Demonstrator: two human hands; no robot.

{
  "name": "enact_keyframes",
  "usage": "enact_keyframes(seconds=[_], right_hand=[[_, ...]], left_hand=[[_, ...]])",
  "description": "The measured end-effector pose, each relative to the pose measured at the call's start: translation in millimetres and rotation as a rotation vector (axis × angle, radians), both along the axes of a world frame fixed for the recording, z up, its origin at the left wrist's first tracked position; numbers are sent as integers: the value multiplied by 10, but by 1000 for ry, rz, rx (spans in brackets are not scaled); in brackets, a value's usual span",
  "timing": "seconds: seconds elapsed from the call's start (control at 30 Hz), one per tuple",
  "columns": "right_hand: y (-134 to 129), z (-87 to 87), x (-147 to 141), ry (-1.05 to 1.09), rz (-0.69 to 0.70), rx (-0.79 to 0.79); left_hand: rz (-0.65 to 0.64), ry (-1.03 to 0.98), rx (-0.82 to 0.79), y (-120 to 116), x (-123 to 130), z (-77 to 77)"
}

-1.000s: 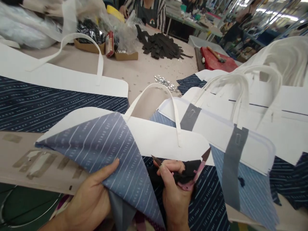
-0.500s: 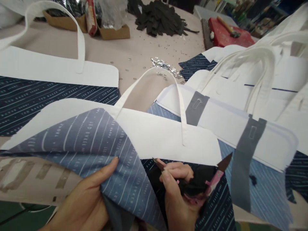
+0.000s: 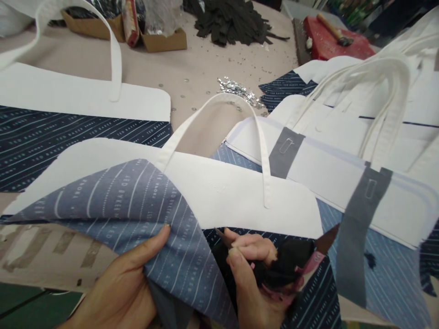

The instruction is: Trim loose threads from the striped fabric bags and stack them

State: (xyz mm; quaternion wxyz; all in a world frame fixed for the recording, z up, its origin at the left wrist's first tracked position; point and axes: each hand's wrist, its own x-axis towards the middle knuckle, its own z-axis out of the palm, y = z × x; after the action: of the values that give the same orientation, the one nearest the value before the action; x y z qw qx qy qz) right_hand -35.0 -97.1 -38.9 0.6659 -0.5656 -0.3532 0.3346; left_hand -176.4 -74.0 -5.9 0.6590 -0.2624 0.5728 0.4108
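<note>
My left hand (image 3: 126,278) grips the folded-back striped blue fabric (image 3: 178,246), its thumb on top and the other fingers beneath. The fabric belongs to a bag panel with a white top band (image 3: 212,196) and a white strap handle (image 3: 262,151). Just right of the fold, my right hand (image 3: 252,265) is closed, thumb and forefinger pinching a small pointed metal tool (image 3: 223,237). Pink-handled scissors (image 3: 310,269) are also in this hand, their blade pointing up to the right. Dark material lies beneath my fingers.
Another bag panel (image 3: 144,100) lies at the left. On the right are stacked panels (image 3: 329,160) with grey strips and white handles. Behind are silver metal pieces (image 3: 236,89), black strips (image 3: 233,23), cardboard boxes (image 3: 164,41) and a hammer (image 3: 332,29) on a red block (image 3: 315,39).
The view has shifted slightly, so the panels on the right appear further right. Both hands keep their holds and have hardly moved.
</note>
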Motion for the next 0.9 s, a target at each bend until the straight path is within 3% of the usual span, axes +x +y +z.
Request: enact_keyframes(seconds=[0.67,0.9], right_hand=[[39,26,-10,-42,8,-3],[-18,-22,27,-148,131,24]], left_hand=[[-15,-43,14,-72,-44,4],[-29,24,7,-74,-31,1]])
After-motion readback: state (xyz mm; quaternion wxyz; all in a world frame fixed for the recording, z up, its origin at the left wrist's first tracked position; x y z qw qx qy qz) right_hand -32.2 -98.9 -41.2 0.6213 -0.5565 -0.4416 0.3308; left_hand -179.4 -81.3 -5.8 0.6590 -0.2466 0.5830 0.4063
